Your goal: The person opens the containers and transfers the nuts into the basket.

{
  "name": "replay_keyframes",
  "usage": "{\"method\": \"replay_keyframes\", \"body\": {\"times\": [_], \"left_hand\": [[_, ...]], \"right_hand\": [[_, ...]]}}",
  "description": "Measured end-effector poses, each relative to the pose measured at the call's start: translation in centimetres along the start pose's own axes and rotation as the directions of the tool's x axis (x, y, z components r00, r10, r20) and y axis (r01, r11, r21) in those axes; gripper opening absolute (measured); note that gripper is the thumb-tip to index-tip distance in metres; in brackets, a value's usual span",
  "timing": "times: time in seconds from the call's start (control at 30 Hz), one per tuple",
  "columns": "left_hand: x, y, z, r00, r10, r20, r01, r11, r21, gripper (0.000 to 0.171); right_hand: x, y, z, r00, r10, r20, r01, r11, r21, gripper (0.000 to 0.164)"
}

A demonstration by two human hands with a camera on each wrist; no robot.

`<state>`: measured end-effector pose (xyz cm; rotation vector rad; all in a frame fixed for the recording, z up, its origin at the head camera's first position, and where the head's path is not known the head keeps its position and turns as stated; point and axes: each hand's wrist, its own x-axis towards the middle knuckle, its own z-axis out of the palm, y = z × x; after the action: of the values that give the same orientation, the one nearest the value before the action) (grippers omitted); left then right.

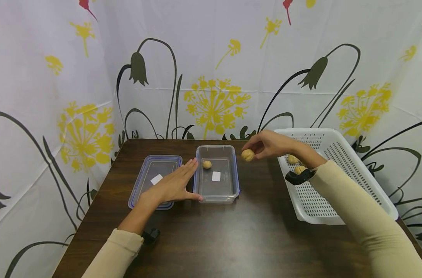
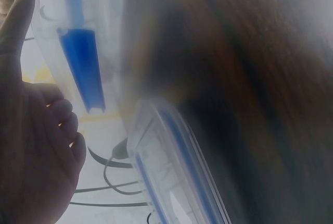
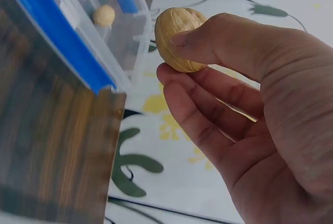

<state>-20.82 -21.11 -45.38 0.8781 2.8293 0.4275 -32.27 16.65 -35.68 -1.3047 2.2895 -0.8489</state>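
Between thumb and fingers my right hand [image 1: 271, 144] pinches a walnut [image 3: 178, 36], held in the air just right of a clear plastic container [image 1: 217, 189]. Another walnut [image 1: 207, 165] lies inside that container, near its left wall, beside a white label [image 1: 216, 176]. My left hand [image 1: 176, 183] rests against the container's left side, its fingers straight and the thumb near the front corner. Partly under the left hand and forearm in the head view is a clear lid [image 1: 141, 189] with a blue-edged rim, lying on the table.
A white perforated basket [image 1: 336, 146] stands at the right of the dark wooden table [image 1: 231, 239]; a walnut [image 1: 292, 159] and a second walnut [image 1: 299, 170] show in it, partly behind my right arm. A flower-printed curtain [image 1: 211, 50] hangs behind the table's far edge.
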Motion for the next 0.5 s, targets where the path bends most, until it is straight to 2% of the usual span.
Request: {"method": "replay_keyframes", "body": {"times": [0.33, 0.5], "left_hand": [[0.0, 0.1, 0.0, 1.0, 0.0, 0.007, 0.0, 1.0, 0.004, 0.126], [-0.1, 0.1, 0.0, 1.0, -0.002, 0.008, 0.002, 1.0, 0.007, 0.126]], "right_hand": [[-3.5, 1.6, -2.0, 0.998, 0.04, -0.045, -0.042, 0.998, -0.041, 0.038], [-5.5, 2.4, -2.8, 0.992, 0.085, -0.09, -0.089, 0.995, -0.039, 0.038]]}}
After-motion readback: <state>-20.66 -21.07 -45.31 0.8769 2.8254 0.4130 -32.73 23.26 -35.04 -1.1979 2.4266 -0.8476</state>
